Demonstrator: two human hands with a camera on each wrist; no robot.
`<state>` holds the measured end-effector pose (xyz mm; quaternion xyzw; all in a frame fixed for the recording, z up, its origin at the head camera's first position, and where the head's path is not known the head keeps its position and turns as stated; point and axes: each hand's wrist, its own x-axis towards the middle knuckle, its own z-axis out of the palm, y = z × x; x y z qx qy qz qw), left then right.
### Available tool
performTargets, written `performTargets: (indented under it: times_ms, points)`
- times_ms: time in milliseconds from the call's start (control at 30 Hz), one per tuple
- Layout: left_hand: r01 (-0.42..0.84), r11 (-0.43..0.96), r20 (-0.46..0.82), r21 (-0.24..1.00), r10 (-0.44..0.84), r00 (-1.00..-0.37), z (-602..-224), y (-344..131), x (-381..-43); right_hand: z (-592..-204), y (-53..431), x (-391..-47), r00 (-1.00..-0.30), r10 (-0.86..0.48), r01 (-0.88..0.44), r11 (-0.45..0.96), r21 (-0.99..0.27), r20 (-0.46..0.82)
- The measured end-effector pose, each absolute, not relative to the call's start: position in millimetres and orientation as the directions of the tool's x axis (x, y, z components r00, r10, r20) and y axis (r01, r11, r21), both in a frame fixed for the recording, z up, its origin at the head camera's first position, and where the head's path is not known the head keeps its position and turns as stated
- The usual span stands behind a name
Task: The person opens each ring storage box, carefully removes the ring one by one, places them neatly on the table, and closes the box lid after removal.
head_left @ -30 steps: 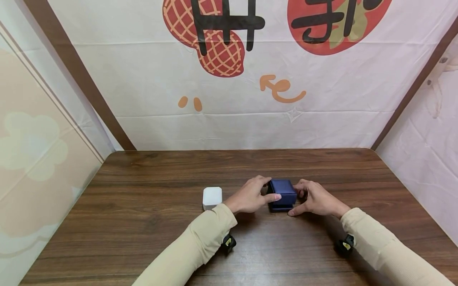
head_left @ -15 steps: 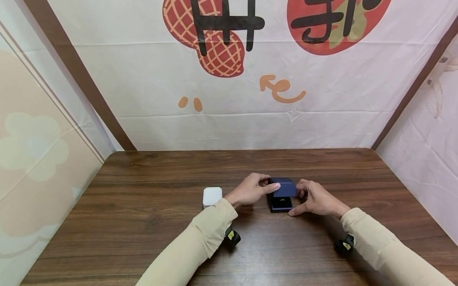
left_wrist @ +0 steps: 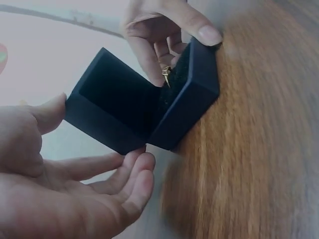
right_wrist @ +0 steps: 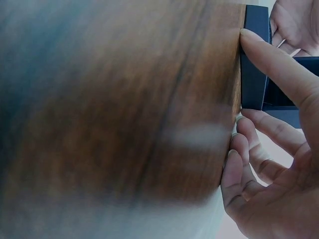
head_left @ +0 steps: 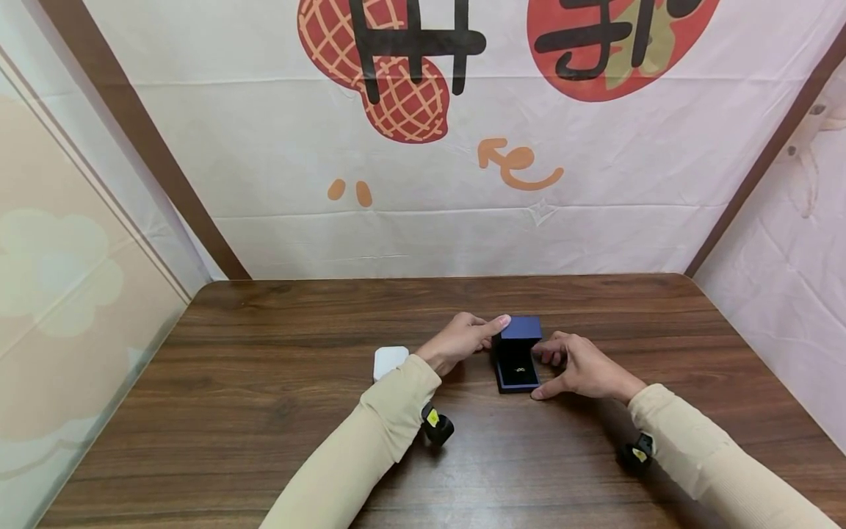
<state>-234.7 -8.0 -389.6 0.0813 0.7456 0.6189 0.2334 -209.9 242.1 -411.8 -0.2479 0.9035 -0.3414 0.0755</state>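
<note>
A dark blue ring box stands on the wooden table, its lid [head_left: 521, 328] raised and its black-lined base [left_wrist: 192, 102] flat on the tabletop. A gold-coloured ring [left_wrist: 166, 74] sits upright in the lining. My left hand [head_left: 456, 342] pinches the lid, thumb on its front edge and fingers behind near the hinge side. On the other side, my right hand [head_left: 580, 367] grips the base between a thumb at the front corner and the index finger towards the back; its other fingers curl loosely beside the box.
A small white box [head_left: 390, 360] with cut corners stands left of the ring box, partly covered by my left sleeve [head_left: 386, 419]. Behind the brown wooden table [head_left: 297, 316] hangs a printed white cloth [head_left: 277, 147].
My left hand has lifted the ring box's lid up and back from nearly closed, which brings the ring into view. The right hand has stayed in place at the base.
</note>
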Motion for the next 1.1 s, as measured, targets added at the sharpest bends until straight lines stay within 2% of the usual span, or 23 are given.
performTargets:
  times_ms: [133, 433, 800, 1100]
  points:
    - [-0.22, 0.177, -0.274, 0.959, 0.398, -0.875, -389.8, -6.1, -237.3, -411.5, 242.0, -210.2, -0.869, -0.495, -0.389, 0.647, -0.656, 0.027]
    - [-0.253, 0.181, -0.302, 0.95, 0.349, -0.887, -388.8, -4.4, -233.5, -409.9, 241.7, -210.0, -0.869, -0.495, -0.385, 0.656, -0.649, 0.016]
    - [-0.083, 0.3, -0.17, 0.95, 0.277, -0.946, -385.1, -10.7, -220.5, -409.3, 241.2, -210.3, -0.869, -0.495, -0.382, 0.664, -0.643, 0.004]
    - [0.137, 0.335, 0.049, 0.932, 0.258, -0.965, -383.8, -20.9, -203.6, -406.8, 241.0, -209.5, -0.87, -0.493, -0.364, 0.67, -0.647, -0.02]
